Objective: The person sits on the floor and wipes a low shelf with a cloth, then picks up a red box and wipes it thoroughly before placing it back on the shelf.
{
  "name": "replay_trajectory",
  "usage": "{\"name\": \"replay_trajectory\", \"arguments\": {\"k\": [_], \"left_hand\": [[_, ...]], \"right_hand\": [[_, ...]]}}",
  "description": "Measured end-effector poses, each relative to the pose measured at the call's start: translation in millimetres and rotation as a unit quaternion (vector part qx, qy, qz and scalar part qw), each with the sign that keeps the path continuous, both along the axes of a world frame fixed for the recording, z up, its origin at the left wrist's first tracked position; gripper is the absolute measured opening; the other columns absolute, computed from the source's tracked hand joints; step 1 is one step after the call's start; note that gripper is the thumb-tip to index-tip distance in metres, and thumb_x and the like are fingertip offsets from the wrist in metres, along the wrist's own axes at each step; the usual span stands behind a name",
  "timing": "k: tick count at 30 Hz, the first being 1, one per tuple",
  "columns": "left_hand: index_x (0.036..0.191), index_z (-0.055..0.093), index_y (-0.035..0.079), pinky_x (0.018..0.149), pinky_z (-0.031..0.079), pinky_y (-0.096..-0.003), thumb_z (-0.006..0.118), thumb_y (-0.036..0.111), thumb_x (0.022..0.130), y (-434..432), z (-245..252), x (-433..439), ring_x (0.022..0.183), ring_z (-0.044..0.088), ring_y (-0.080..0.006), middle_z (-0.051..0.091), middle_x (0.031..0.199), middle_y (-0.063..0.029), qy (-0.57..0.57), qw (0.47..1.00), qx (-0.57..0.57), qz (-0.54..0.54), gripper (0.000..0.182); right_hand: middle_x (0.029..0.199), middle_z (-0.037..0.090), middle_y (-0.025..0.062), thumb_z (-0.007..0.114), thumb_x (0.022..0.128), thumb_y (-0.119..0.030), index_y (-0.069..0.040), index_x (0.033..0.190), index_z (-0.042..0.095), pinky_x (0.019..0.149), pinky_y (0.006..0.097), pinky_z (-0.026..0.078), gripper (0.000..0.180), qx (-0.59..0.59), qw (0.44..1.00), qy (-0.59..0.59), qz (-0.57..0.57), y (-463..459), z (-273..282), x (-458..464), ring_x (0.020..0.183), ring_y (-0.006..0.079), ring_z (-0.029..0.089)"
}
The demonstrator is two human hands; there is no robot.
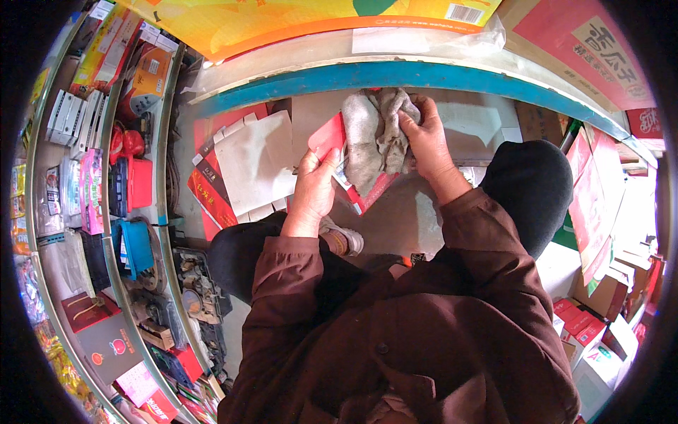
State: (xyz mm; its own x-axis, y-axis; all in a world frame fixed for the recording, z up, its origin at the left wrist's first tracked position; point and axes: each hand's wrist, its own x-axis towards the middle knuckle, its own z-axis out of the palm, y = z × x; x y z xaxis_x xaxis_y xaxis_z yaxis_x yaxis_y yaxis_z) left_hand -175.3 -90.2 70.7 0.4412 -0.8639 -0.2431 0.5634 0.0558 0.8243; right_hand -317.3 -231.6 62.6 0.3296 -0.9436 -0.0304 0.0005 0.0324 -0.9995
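Note:
My left hand (313, 183) grips a red carton (365, 196) by a raised rounded red flap (327, 136), thumb on the near side. My right hand (426, 138) pinches a crumpled, stained grey-white cloth (365, 138) by its bunched right part. The cloth hangs in front of the carton and hides most of it; only the flap and the carton's lower corner show. Both hands are raised over the floor, between my knees and a shelf with a blue edge (371, 76).
Left of my hands lie a cardboard piece (254, 159) and a red box with writing (212, 191). Shelves (161, 196) of packaged goods and plastic baskets line the left side. A large yellow and orange carton (318, 24) stands on the shelf ahead. Cartons (582, 326) are stacked at the lower right.

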Motion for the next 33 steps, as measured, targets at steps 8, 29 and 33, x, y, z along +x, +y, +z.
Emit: {"name": "replay_trajectory", "arguments": {"k": [8,29,33], "left_hand": [[0.123,0.052,0.003,0.096,0.04,-0.0312,0.059,0.002,0.086,1.3,-2.5,-5.6,0.109,0.054,-0.0138,0.058,0.118,-0.0052,-0.08,0.996,0.014,-0.038,0.037],[0.126,0.05,0.0,0.095,0.041,-0.0285,0.052,0.0,0.089,4.0,1.1,-6.8,0.107,0.054,-0.014,0.058,0.119,-0.0066,-0.217,0.972,0.052,-0.075,0.037],[0.127,0.05,0.0,0.096,0.04,-0.0281,0.049,-0.001,0.088,1.3,5.3,-3.1,0.109,0.054,-0.0139,0.058,0.12,-0.0072,-0.25,0.964,0.052,-0.074,0.038]], "right_hand": [[0.117,0.048,0.0184,0.06,0.077,0.0,-0.005,0.115,0.055,0.091,0.0374,0.045,0.039,-0.325,0.933,0.152,0.027,20.1,15.1,2.0,0.108,0.0361,0.051],[0.114,0.058,0.0161,0.059,0.068,-0.006,-0.008,0.114,0.062,0.092,0.0395,0.045,0.046,-0.168,0.952,0.256,0.019,-3.6,3.8,-0.3,0.104,0.0356,0.056],[0.114,0.059,0.013,0.06,0.068,-0.009,-0.01,0.108,0.065,0.089,0.0406,0.047,0.04,-0.358,0.898,0.254,0.033,6.4,7.9,-0.7,0.103,0.0334,0.055]]}}
